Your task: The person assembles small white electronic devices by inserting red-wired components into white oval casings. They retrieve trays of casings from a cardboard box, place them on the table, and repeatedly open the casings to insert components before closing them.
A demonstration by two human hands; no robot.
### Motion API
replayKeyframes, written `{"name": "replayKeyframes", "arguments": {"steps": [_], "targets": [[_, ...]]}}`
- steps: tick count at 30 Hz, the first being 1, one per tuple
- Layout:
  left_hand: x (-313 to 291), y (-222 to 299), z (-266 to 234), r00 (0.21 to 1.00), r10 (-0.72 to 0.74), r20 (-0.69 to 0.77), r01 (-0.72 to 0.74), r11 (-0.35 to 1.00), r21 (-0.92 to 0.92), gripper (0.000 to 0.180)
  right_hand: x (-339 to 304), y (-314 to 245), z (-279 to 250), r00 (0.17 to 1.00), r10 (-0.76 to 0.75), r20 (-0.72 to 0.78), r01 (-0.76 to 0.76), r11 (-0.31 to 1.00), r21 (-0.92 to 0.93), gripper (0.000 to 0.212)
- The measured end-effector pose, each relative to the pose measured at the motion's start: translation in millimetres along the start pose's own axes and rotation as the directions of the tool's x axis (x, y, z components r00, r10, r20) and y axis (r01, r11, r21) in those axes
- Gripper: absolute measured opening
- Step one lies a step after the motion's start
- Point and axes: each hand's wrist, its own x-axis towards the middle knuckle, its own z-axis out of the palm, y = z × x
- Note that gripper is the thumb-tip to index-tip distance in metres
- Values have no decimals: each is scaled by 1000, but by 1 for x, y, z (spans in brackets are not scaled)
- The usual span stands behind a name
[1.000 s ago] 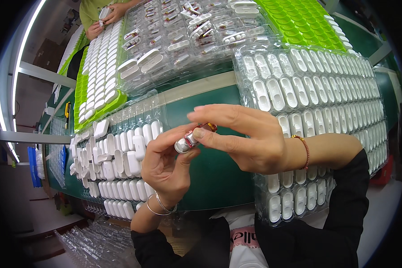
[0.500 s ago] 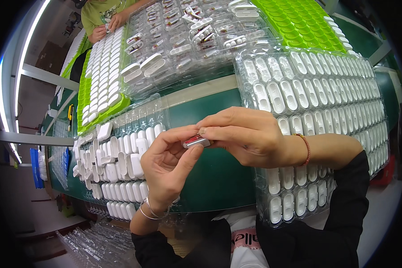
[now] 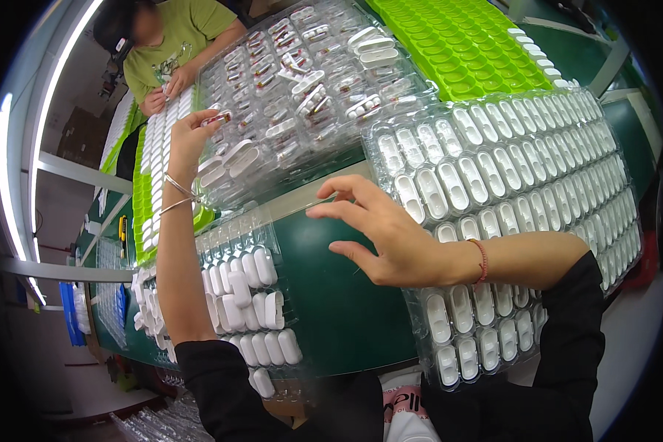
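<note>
My left hand [image 3: 189, 144] reaches out over the near-left corner of the big clear tray [image 3: 191, 193]. Pinched in its fingertips is a small silver-and-red part [image 3: 217, 118], held above the tray's cells. Similar small parts and white oblong shells fill much of that tray. My right hand [image 3: 383, 234] hovers over the green tabletop [image 3: 331, 317], fingers curved and thumb spread apart. A thin line shows by its index fingertip; I cannot tell whether it is a tool. Beside that hand lies a clear tray of white oblong shells [image 3: 451, 186].
White shells [image 3: 236, 289] lie piled in another clear tray at the left. A bright green tray [image 3: 449, 51] stands at the far right. Across the table, a person in a green shirt [image 3: 191, 29] works with both hands by a green tray of white pieces [image 3: 151, 166].
My hands have parted. The left has moved forward and left with the small silver-and-red part; the right has let go and opened. The view has shifted slightly.
</note>
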Motion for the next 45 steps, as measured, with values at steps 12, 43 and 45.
{"name": "replayKeyframes", "arguments": {"steps": [12, 43, 45], "targets": [[21, 34, 63, 855, 517, 53, -482, 751, 452, 17, -4, 7, 3, 996, -86, 35, 89, 993, -82, 37], [-241, 108, 98, 978, 183, 99, -141, 933, -333, 41, 7, 3, -7, 984, -136, -117, 139, 990, 19, 27], [-241, 109, 99, 980, 180, 85, -143, 934, -328, 37, 5, 3, -6, 987, -128, -94, 130, 991, 20, 27]]}}
